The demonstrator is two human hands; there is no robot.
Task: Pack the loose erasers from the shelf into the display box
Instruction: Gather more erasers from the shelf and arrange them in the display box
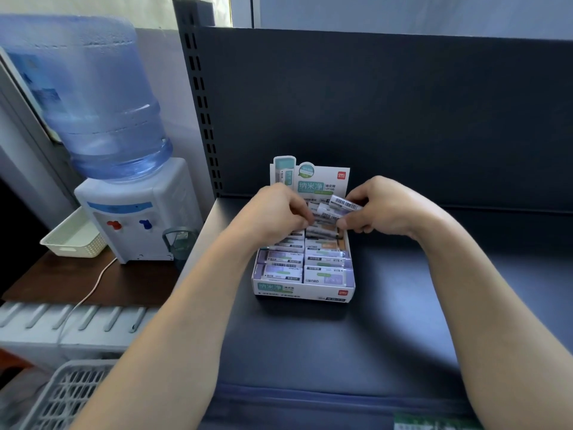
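Several erasers (344, 202) in right hand (379, 209) — over display box (304, 289).

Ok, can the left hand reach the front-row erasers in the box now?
Probably yes: the left hand is over the back of the box, and the front-row erasers lie uncovered near its wrist.

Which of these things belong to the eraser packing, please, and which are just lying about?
Job: display box, packed erasers, loose erasers in the right hand, left hand, shelf.
Lying about: water dispenser, white basket, grey crate.
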